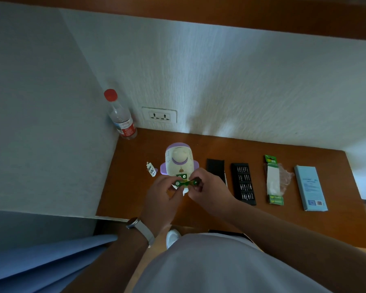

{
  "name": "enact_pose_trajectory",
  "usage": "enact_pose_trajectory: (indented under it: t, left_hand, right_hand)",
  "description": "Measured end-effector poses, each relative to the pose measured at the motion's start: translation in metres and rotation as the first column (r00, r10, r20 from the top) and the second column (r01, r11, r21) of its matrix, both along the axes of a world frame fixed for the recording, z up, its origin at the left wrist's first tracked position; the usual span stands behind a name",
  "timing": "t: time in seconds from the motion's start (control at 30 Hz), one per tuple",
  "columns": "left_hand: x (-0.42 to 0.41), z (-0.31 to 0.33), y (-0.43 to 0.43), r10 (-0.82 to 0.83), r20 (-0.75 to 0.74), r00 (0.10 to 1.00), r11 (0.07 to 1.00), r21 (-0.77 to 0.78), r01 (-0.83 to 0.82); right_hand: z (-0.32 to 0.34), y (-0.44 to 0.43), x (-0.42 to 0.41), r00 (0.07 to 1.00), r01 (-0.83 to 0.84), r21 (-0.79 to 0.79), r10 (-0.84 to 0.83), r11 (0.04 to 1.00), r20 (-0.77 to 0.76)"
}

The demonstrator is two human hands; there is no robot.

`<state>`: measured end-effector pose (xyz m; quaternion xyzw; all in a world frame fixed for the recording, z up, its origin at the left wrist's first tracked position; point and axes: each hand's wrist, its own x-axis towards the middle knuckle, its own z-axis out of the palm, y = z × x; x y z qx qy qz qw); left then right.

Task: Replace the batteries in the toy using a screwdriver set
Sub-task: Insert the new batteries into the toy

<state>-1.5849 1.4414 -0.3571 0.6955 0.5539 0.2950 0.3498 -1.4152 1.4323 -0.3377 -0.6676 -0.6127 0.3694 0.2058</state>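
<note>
toy (179,159) flat on desk (133,195), centre of frame, open battery bay at its lower end. left hand (164,192) and right hand (208,187) meet just below the bay, fingers curled, pinching green batteries (186,183) between them. bit tray (243,183) right of toy, battery pack (274,180) further right. bottle (120,117) upper left, by the wall.

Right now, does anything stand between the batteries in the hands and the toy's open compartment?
Nothing visible does. The left hand and right hand pinch the green batteries just above the toy's open compartment, where two cell ends already show.
</note>
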Motion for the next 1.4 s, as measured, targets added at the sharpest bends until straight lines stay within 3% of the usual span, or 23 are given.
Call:
enact_pose_trajectory:
  t: [0.7, 0.9, 1.2, 1.4]
  left_hand:
    - [-0.001, -0.003, 0.009, -0.041, -0.301, 0.953, 0.987, 0.137, 0.086]
    - [0.001, -0.002, 0.011, -0.012, -0.257, 0.966, 0.996, 0.084, 0.035]
    - [-0.007, -0.019, 0.018, -0.089, -0.233, 0.968, 0.989, 0.097, 0.114]
    - [-0.008, -0.023, 0.017, -0.031, -0.108, 0.994, 0.999, -0.009, 0.031]
  right_hand:
    - [-0.017, 0.013, -0.006, 0.996, -0.075, 0.054, 0.072, 0.996, 0.054]
    - [-0.017, 0.015, -0.007, 0.992, -0.108, 0.072, 0.103, 0.992, 0.07]
    - [-0.018, 0.016, -0.006, 0.992, -0.116, 0.067, 0.112, 0.991, 0.06]
    - [-0.021, 0.009, 0.0, 0.997, -0.074, 0.075, 0.072, 0.994, 0.027]
